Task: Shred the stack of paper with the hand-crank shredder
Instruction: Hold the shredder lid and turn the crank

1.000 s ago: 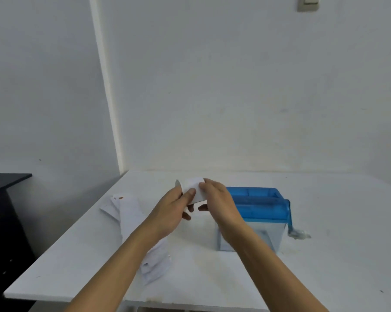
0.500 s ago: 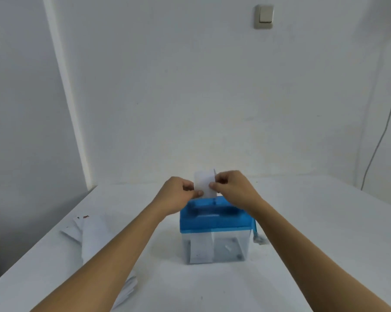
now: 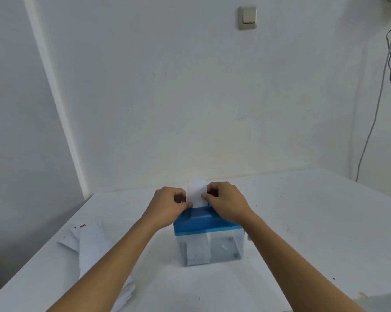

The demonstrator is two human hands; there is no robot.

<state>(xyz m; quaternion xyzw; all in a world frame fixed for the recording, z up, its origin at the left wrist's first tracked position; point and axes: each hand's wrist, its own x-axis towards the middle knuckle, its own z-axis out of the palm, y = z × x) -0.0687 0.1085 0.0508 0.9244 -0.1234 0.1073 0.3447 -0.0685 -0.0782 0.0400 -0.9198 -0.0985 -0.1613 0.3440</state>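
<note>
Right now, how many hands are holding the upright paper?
2: the left hand pinches the paper at its left edge, the right hand at its right, above the shredder.

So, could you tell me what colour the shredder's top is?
Blue: the shredder top, head view.

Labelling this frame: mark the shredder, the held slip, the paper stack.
shredder (image 3: 203,224): head view, blue lid front.
held slip (image 3: 196,190): head view, upper middle.
paper stack (image 3: 93,244): head view, top sheet.

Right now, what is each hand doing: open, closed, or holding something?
Left hand: closed, pinching the left edge of the paper slip over the shredder.
Right hand: closed, pinching the right edge of the same slip.
</note>
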